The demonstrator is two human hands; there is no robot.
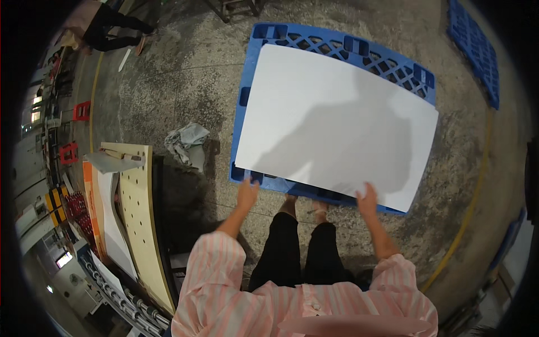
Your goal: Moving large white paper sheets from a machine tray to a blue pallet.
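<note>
A large white sheet (pixel 314 106) lies flat on a blue plastic pallet (pixel 342 42), with my shadow across it. Whether it is one sheet or a stack I cannot tell. My left hand (pixel 247 195) is just off the sheet's near left corner, over the pallet's edge, fingers apart and nothing in them. At the near edge, toward the right, my right hand (pixel 368 201) has its fingers spread against or just over the sheet's border. Contact there is hard to make out.
To my left stands a pale board with holes (pixel 135 208), with sheets leaning beside it. A crumpled grey-white cloth or wrapping (pixel 190 143) lies on the concrete floor. Another blue pallet (pixel 477 53) is at the far right. A person (pixel 109 25) is at the far left, near red stools (pixel 82 111).
</note>
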